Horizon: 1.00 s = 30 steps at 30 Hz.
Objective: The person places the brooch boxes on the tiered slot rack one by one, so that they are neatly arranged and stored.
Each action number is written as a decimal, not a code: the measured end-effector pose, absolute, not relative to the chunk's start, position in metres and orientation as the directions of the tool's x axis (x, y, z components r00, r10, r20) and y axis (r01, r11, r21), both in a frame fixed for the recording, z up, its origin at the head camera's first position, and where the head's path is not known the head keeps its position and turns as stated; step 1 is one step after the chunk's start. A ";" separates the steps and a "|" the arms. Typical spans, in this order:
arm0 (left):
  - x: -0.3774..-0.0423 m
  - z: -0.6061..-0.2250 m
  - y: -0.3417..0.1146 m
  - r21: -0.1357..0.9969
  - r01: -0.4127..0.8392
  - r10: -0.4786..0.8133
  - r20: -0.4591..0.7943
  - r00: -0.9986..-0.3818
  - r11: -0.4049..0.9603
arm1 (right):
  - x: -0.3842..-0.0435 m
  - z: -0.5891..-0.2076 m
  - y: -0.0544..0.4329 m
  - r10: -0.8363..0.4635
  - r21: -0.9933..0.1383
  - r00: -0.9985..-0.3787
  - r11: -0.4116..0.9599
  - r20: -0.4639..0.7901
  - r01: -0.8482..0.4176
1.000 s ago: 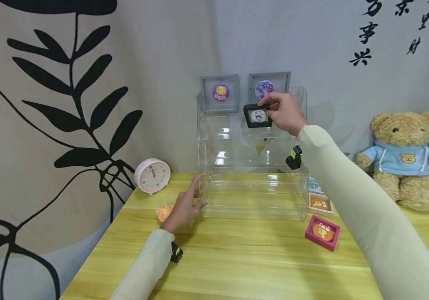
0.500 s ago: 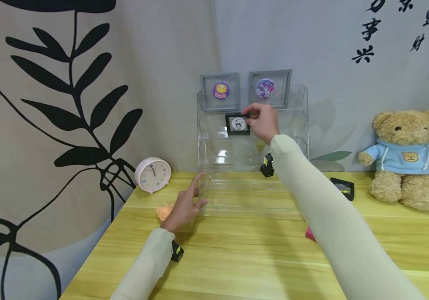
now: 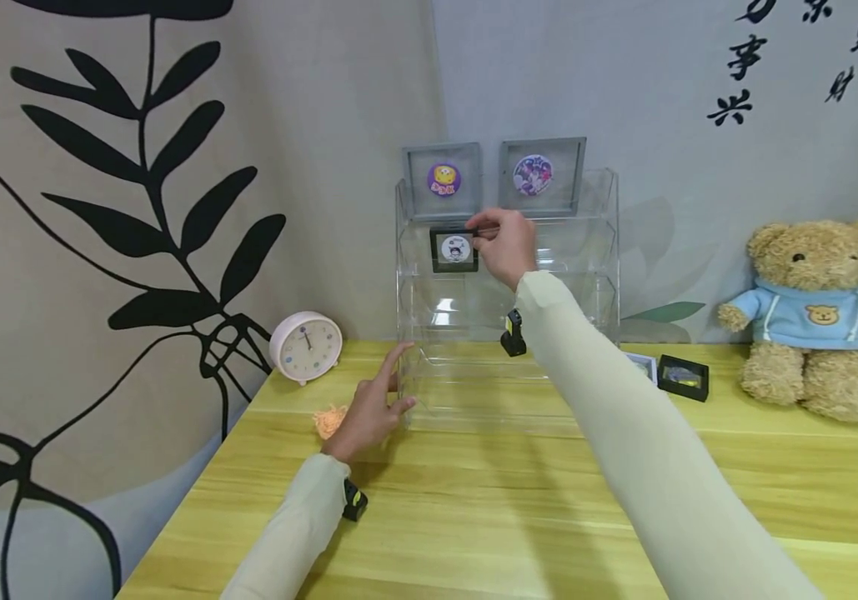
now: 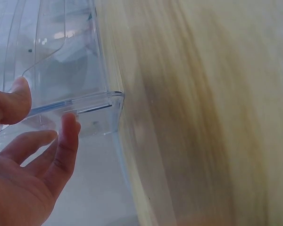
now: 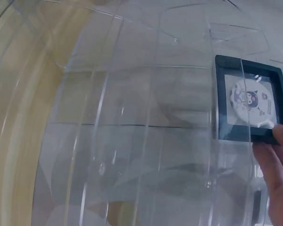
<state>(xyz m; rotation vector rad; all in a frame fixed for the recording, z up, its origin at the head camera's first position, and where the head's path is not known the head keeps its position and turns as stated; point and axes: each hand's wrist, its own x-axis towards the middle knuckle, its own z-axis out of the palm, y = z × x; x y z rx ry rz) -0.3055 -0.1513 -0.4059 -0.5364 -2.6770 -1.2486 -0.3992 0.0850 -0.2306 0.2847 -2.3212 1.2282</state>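
Note:
My right hand (image 3: pixel 507 246) pinches a small black display frame (image 3: pixel 455 250) by its right side. A round white badge with a cartoon character shows inside it. The frame stands upright at the second tier of a clear stepped display rack (image 3: pixel 444 312), left of its middle; whether its base rests on the shelf I cannot tell. In the right wrist view, thumb and fingers hold an edge of the black frame (image 5: pixel 221 103). Low on the rack's left side, my left hand (image 3: pixel 368 417) grips the side panel, thumb and fingers on opposite faces in the left wrist view.
Two grey frames with round badges, a left one (image 3: pixel 412 196) and a right one (image 3: pixel 579 179), stand on the top tier. A white clock (image 3: pixel 307 347) and an orange fuzzy item (image 3: pixel 328 421) sit left. Another black frame (image 3: pixel 684 377) and a teddy bear (image 3: pixel 811 321) are right.
My right hand has carried the black frame left and slightly down, from in front of the right grey frame to below the left one. My left hand has stayed on the rack.

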 end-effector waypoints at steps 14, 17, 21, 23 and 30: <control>-0.305 -0.405 -0.151 0.701 0.373 0.254 0.273 -0.928 0.607 | -0.366 -0.234 0.121 -0.182 -0.597 -0.821 0.603 0.542 -0.528; -0.305 -0.404 -0.150 0.701 0.376 0.259 0.273 -0.926 0.606 | -0.347 -0.236 0.140 -0.231 -0.561 -0.805 0.613 0.546 -0.557; -0.305 -0.403 -0.150 0.698 0.386 0.268 0.278 -0.922 0.603 | -0.323 -0.244 0.171 -0.283 -0.521 -0.782 0.615 0.555 -0.592; -0.305 -0.402 -0.150 0.701 0.382 0.265 0.276 -0.924 0.602 | -0.312 -0.250 0.186 -0.304 -0.502 -0.776 0.622 0.553 -0.601; -0.306 -0.403 -0.152 0.701 0.388 0.269 0.280 -0.922 0.599 | -0.281 -0.280 0.239 -0.413 -0.367 -0.759 0.693 0.504 -0.621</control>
